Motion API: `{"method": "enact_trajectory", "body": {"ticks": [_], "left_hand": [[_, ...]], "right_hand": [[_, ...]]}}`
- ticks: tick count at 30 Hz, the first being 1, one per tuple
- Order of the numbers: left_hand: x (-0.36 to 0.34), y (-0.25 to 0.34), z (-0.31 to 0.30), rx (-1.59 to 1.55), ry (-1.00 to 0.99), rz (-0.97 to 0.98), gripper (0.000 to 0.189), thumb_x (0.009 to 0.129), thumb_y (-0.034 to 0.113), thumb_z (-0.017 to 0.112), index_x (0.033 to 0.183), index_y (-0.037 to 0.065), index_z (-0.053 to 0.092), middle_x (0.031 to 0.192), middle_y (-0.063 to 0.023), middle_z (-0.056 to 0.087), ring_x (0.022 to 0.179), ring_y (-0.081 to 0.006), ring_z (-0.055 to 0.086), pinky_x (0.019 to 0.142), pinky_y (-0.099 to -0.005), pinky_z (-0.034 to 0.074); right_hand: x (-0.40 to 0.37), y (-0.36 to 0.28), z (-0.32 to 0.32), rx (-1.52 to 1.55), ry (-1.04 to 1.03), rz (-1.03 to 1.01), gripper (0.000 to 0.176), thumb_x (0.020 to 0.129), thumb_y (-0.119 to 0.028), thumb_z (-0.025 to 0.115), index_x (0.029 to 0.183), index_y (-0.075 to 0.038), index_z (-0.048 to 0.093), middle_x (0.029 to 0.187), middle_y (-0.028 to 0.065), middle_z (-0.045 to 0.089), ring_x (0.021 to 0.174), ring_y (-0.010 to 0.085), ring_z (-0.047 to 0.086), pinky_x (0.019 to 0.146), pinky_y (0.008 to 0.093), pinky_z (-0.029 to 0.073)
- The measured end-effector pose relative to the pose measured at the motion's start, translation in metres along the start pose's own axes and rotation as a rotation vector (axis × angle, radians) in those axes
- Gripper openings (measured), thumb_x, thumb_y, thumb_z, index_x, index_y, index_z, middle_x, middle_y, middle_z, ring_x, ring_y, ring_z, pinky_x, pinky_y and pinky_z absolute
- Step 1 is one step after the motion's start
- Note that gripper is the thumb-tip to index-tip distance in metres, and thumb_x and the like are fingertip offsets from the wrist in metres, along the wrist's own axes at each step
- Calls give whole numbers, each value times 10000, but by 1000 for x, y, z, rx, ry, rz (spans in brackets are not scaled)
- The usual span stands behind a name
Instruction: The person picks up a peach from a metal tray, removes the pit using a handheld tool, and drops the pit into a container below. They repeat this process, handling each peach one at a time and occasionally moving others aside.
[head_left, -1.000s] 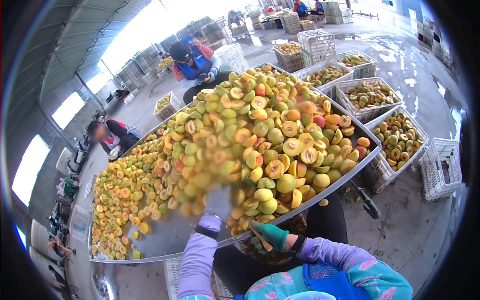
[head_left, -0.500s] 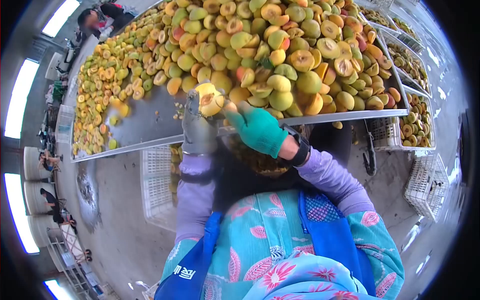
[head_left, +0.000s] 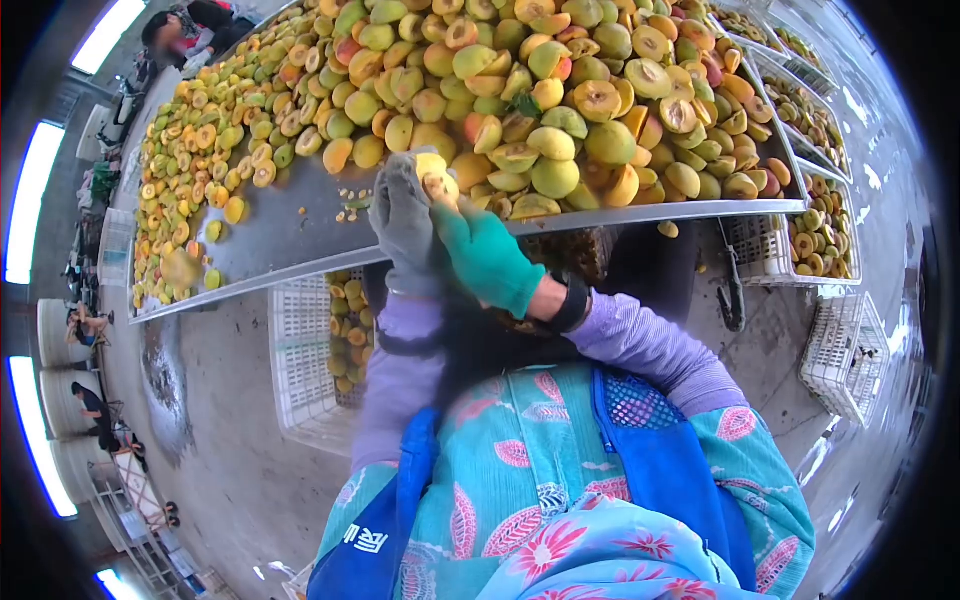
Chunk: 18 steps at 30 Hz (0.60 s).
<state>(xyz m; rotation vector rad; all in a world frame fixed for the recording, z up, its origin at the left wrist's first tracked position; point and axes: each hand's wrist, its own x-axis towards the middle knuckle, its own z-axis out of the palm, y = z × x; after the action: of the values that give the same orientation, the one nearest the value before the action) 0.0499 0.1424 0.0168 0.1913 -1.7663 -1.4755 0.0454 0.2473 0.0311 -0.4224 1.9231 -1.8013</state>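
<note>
My left hand (head_left: 405, 215), in a grey glove, is closed around a yellow peach half (head_left: 436, 180) with its cut face turned to the right. The half is held just above the near edge of a metal table (head_left: 310, 235). My right hand (head_left: 488, 255), in a green glove, presses its closed fingertips against the cut side of that half. Whatever may be in those fingers is hidden. Beyond both hands lies a large heap of peaches (head_left: 553, 143), many cut in halves. Small bits of fruit (head_left: 352, 205) are scattered left of my grey glove.
A white crate (head_left: 305, 350) with fruit stands under the table's left part. At right are fruit-filled crates (head_left: 820, 235) and another white crate (head_left: 848, 355) on the floor. Another person (head_left: 190, 35) is at the far left end. A dark handled object (head_left: 733, 290) is below the table's right edge.
The peach half has turned from facing up toward me to facing right. My right hand has moved left and closer against it.
</note>
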Motion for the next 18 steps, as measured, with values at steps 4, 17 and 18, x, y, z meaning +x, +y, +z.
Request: {"method": "enact_trajectory", "body": {"ticks": [4, 17, 18], "left_hand": [[-8, -56, -14, -278, -50, -225, 329, 994, 294, 467, 1086, -1, 582, 1040, -84, 614, 915, -163, 573, 784, -316, 478], [31, -1, 19, -100, -260, -413, 274, 943, 238, 519, 935, 12, 674, 723, -39, 617, 650, -97, 558, 590, -255, 468], [35, 0, 22, -59, -289, -386, 278, 941, 240, 520, 928, 12, 679, 725, -35, 618, 651, -90, 550, 593, -248, 457]], "right_hand": [[12, 40, -10, -221, -30, -229, 372, 953, -355, 489, 1082, -15, 568, 786, 225, 626, 696, 354, 610, 584, 457, 446], [-11, -32, -36, 879, -295, 453, 379, 954, -448, 434, 733, -143, 475, 516, -7, 443, 341, 128, 376, 318, 258, 294], [-10, -33, -37, 945, -299, 456, 391, 961, -433, 419, 726, -129, 492, 509, 0, 464, 317, 136, 392, 293, 260, 299]]}}
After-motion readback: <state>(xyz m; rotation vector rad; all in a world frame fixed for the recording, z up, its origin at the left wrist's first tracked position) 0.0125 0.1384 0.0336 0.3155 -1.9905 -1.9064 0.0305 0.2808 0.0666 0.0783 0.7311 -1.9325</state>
